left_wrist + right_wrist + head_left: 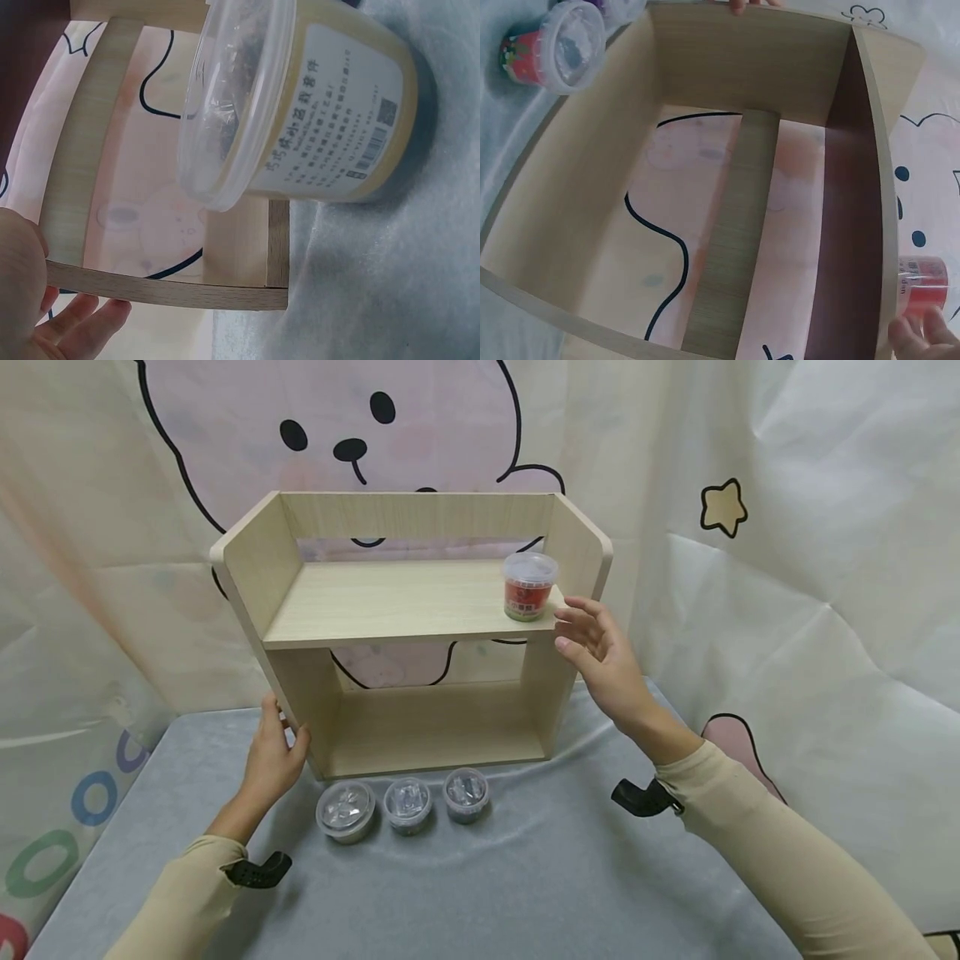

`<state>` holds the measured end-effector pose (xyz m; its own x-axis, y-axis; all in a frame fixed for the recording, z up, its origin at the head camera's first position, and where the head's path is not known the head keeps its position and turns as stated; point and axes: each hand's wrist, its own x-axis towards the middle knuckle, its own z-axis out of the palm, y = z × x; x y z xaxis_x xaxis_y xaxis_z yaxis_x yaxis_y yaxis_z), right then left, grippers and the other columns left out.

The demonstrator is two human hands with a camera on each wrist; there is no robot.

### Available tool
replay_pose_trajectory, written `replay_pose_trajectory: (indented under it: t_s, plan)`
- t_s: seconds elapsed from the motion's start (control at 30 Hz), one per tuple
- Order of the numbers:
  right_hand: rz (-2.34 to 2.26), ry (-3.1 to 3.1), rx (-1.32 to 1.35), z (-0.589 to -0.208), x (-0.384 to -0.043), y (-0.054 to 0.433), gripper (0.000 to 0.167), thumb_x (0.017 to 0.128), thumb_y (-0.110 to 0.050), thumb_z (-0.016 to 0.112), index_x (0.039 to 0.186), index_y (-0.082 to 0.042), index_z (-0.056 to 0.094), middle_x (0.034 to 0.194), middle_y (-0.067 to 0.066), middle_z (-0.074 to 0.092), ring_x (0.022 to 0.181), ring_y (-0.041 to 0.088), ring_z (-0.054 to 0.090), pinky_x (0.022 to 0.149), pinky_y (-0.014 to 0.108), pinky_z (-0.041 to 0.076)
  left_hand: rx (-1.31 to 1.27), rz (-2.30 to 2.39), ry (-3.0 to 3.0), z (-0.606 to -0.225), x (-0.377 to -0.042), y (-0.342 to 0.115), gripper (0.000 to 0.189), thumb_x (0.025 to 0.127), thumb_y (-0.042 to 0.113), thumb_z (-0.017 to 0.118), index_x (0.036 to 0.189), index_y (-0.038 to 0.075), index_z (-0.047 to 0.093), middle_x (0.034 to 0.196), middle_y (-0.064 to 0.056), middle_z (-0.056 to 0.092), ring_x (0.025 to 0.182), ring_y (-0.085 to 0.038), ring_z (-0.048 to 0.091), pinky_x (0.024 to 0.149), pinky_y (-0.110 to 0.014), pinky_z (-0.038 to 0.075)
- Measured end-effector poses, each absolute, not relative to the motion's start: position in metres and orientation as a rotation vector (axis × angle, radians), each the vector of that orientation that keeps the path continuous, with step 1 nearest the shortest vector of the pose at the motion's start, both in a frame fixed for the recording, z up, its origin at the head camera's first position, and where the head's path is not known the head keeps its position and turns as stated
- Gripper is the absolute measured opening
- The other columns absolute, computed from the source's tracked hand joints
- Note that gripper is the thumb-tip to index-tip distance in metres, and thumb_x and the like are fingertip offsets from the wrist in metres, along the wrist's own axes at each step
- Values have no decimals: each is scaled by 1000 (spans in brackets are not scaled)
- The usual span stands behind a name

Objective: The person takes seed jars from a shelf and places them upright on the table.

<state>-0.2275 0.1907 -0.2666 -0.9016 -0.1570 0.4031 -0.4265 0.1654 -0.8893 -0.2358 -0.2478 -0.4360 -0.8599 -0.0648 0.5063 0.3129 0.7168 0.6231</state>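
Observation:
A two-tier pale wooden shelf stands on the cloth. My left hand grips the edge of its left side panel, with the thumb on one face and the fingers on the other in the left wrist view. A red cup with a clear lid stands upright at the right end of the upper tier. Just right of that cup is my right hand, its fingers loosely bent and nothing held. In the right wrist view its fingertips overlap the cup; whether they touch it, I cannot tell.
Three lidded cups stand in a row before the shelf: a larger left one, a middle one and a right one. Blue-grey cloth covers the table. A printed curtain hangs behind and at both sides.

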Motion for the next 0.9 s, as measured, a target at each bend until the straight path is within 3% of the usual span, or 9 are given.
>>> replay_pose_trajectory:
  t_s: [0.13,0.23,0.43,0.7,0.9]
  plan:
    - [1792,-2204,563,-261,-230,188,54,100,-4,51,150,0,31,151,24,44,144,34,42,124,44,32,-194,-995,-2421,-436,-235,-248,59,96,1,54,147,4,25,136,-35,48,114,-59,59,79,-68,54]
    - [1783,-2187,561,-257,-234,186,57,99,-3,52,151,1,29,153,24,41,149,35,36,127,49,25,-192,-992,-2426,-436,-235,-248,58,96,2,54,147,4,25,136,-34,48,114,-59,60,79,-67,54]
    - [1793,-2183,541,-252,-240,180,63,98,-6,56,154,-1,26,159,22,35,154,31,28,129,45,19,-186,-1002,-2433,-434,-233,-246,57,96,1,54,146,4,26,135,-33,49,115,-59,59,80,-66,54]
    - [1952,-2271,414,-237,-246,174,79,101,-19,54,163,-10,6,170,13,19,158,25,18,130,42,17,-192,-998,-2434,-434,-234,-246,55,96,0,54,144,2,26,137,-33,48,118,-59,58,85,-68,51]
    - [2073,-2289,385,-228,-255,171,82,102,-20,53,163,-8,0,172,13,10,160,24,9,131,37,11,-195,-995,-2429,-435,-234,-246,55,96,0,53,143,1,25,138,-33,47,119,-59,57,87,-69,49]
